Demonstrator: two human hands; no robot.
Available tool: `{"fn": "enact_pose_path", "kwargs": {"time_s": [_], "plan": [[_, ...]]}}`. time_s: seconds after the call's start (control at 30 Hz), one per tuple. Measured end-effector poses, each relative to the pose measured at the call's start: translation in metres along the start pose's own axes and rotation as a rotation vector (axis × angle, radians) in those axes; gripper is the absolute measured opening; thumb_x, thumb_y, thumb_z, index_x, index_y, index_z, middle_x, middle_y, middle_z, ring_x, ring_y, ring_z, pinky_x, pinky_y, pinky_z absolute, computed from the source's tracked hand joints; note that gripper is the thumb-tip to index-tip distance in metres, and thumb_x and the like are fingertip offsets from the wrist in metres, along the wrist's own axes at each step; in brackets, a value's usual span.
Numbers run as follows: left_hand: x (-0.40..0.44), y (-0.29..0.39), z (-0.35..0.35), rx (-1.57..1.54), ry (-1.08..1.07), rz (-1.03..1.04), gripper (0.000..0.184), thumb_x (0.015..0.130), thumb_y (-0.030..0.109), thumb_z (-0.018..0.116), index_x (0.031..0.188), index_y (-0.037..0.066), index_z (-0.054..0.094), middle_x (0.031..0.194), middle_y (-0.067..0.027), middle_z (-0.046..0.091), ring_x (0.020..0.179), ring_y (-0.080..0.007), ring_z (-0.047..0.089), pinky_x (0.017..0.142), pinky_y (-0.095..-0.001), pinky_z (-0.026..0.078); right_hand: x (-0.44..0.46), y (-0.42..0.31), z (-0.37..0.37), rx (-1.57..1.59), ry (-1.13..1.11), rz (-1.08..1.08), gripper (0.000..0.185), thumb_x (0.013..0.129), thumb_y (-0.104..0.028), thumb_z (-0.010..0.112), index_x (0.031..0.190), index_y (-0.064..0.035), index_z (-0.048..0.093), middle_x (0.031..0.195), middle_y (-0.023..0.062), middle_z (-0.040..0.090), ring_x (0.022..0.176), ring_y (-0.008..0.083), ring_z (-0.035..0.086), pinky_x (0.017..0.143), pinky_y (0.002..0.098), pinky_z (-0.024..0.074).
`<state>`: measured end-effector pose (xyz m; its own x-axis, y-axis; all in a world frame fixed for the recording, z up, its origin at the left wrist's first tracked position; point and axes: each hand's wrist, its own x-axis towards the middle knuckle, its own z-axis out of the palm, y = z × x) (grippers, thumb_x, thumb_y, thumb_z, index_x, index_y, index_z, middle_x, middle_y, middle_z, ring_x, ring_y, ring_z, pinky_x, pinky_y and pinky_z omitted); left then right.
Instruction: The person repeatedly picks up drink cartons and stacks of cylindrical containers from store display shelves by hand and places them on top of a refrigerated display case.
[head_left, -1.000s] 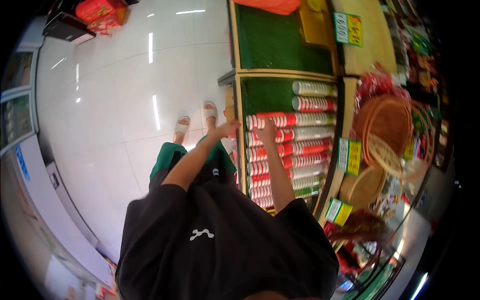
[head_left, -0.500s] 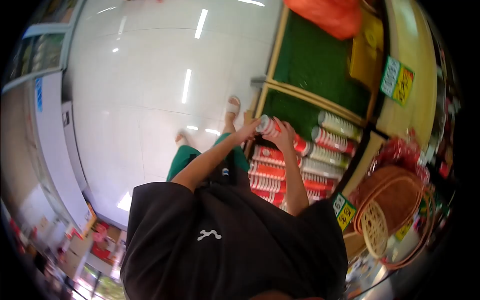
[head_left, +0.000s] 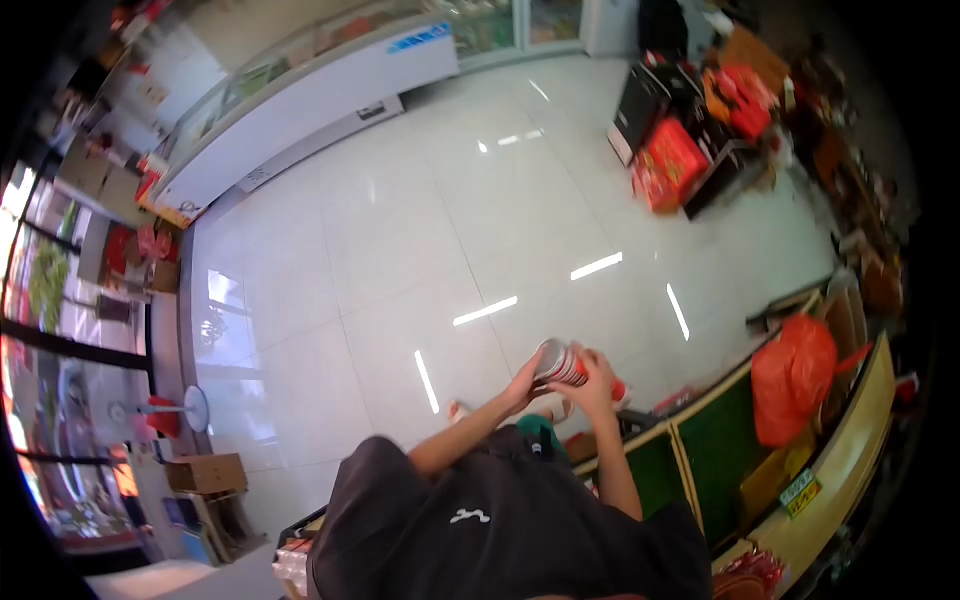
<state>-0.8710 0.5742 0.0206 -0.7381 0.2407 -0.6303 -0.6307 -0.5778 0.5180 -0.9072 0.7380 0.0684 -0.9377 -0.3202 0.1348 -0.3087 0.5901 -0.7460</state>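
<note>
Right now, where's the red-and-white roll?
In the head view, the red-and-white roll is right of and below centre, held between the left hand and the right hand.

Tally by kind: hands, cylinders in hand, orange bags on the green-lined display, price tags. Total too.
Hands: 2 (left hand, right hand)
Cylinder in hand, red and white: 1
Orange bag: 1
Price tag: 1
Total: 5

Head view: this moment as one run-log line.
left hand: at grey end of red-and-white cylinder; right hand: around its body; cylinder: held in air; nearby: green-lined display, red bag
</note>
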Motion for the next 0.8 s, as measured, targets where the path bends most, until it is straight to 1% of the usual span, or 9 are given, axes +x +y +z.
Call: {"fn": "enact_pose_path", "kwargs": {"time_s": [0.17, 0.23, 0.37, 0.47, 0.53, 0.6, 0.67, 0.73, 0.8], "plan": [[-0.082, 0.023, -0.128, -0.297, 0.079, 0.259, 0.063, 0.090, 0.057, 0.038, 0.134, 0.012, 0.038, 0.127, -0.0082, 0.049, 0.113, -0.0205, 0.049, 0.092, -0.0367, 0.041, 0.020, -0.123, 0.106, -0.046, -0.167, -0.292, 0.081, 0.051, -0.033, 0.085, 0.123, -0.0131, 0.055, 0.113, 0.0130, 0.052, 0.105, 0.0318, 0.049, 0.090, 0.0425, 0.0408], [-0.111, 0.040, -0.161, -0.393, 0.118, 0.361, 0.064, 0.090, 0.058, 0.040, 0.131, 0.010, 0.041, 0.123, -0.0091, 0.051, 0.107, -0.0199, 0.051, 0.089, -0.0348, 0.043, 0.035, -0.160, 0.145, -0.074, -0.228, -0.414, 0.081, 0.053, -0.046, 0.081, 0.123, -0.0155, 0.054, 0.114, 0.0124, 0.051, 0.111, 0.0324, 0.045, 0.094, 0.0476, 0.0347], [-0.177, 0.086, -0.205, -0.551, 0.179, 0.679, 0.064, 0.091, 0.056, 0.038, 0.131, 0.007, 0.039, 0.127, -0.0102, 0.049, 0.116, -0.0239, 0.049, 0.095, -0.0403, 0.042, 0.066, -0.247, 0.190, -0.064, -0.267, -0.590, 0.062, 0.069, -0.041, 0.073, 0.120, -0.0106, 0.055, 0.122, 0.0102, 0.050, 0.115, 0.0329, 0.045, 0.102, 0.0454, 0.0246], [-0.203, 0.097, -0.251, -0.660, 0.180, 0.845, 0.064, 0.092, 0.057, 0.034, 0.135, 0.010, 0.035, 0.131, -0.0100, 0.045, 0.120, -0.0264, 0.045, 0.099, -0.0448, 0.038, 0.100, -0.263, 0.230, -0.035, -0.066, -0.542, 0.040, 0.081, -0.026, 0.061, 0.114, -0.0054, 0.056, 0.110, 0.0128, 0.057, 0.108, 0.0305, 0.050, 0.099, 0.0457, 0.0302], [-0.215, 0.107, -0.277, -0.612, 0.168, 0.932, 0.063, 0.093, 0.057, 0.028, 0.140, 0.015, 0.029, 0.137, -0.0090, 0.041, 0.125, -0.0287, 0.040, 0.101, -0.0504, 0.034, 0.127, -0.268, 0.248, -0.041, 0.014, -0.535, 0.038, 0.082, -0.025, 0.060, 0.114, -0.0053, 0.056, 0.110, 0.0136, 0.057, 0.107, 0.0299, 0.051, 0.097, 0.0439, 0.0330], [-0.214, 0.115, -0.304, -0.681, 0.139, 0.947, 0.063, 0.091, 0.057, 0.034, 0.138, 0.014, 0.031, 0.135, -0.0088, 0.042, 0.124, -0.0271, 0.041, 0.101, -0.0486, 0.034, 0.153, -0.265, 0.278, -0.026, 0.084, -0.520, 0.037, 0.082, -0.025, 0.059, 0.114, -0.0053, 0.056, 0.109, 0.0143, 0.058, 0.106, 0.0292, 0.052, 0.095, 0.0421, 0.0357], [-0.215, 0.125, -0.337, -0.790, 0.103, 0.959, 0.062, 0.091, 0.055, 0.039, 0.137, 0.012, 0.034, 0.135, -0.0087, 0.042, 0.124, -0.0244, 0.041, 0.103, -0.0449, 0.033, 0.173, -0.265, 0.321, 0.211, 0.200, -0.131, 0.034, 0.086, -0.026, 0.053, 0.112, -0.0034, 0.057, 0.108, 0.0156, 0.059, 0.101, 0.0299, 0.054, 0.089, 0.0389, 0.0404], [-0.212, 0.133, -0.379, -0.852, 0.139, 0.959, 0.059, 0.092, 0.049, 0.041, 0.136, 0.010, 0.035, 0.136, -0.0084, 0.042, 0.126, -0.0226, 0.039, 0.107, -0.0422, 0.029, 0.187, -0.288, 0.355, 0.360, 0.033, 0.102, 0.037, 0.089, -0.030, 0.047, 0.107, 0.0000, 0.059, 0.103, 0.0166, 0.062, 0.094, 0.0310, 0.057, 0.084, 0.0381, 0.0428], [-0.226, 0.167, -0.419, -0.771, 0.201, 0.925, 0.060, 0.093, 0.047, 0.042, 0.139, 0.010, 0.032, 0.140, -0.0086, 0.037, 0.128, -0.0240, 0.036, 0.107, -0.0438, 0.028, 0.213, -0.276, 0.414, 0.522, -0.262, 0.414, 0.038, 0.087, -0.030, 0.046, 0.092, 0.0033, 0.064, 0.086, 0.0121, 0.064, 0.081, 0.0206, 0.059, 0.076, 0.0333, 0.0461]]}}
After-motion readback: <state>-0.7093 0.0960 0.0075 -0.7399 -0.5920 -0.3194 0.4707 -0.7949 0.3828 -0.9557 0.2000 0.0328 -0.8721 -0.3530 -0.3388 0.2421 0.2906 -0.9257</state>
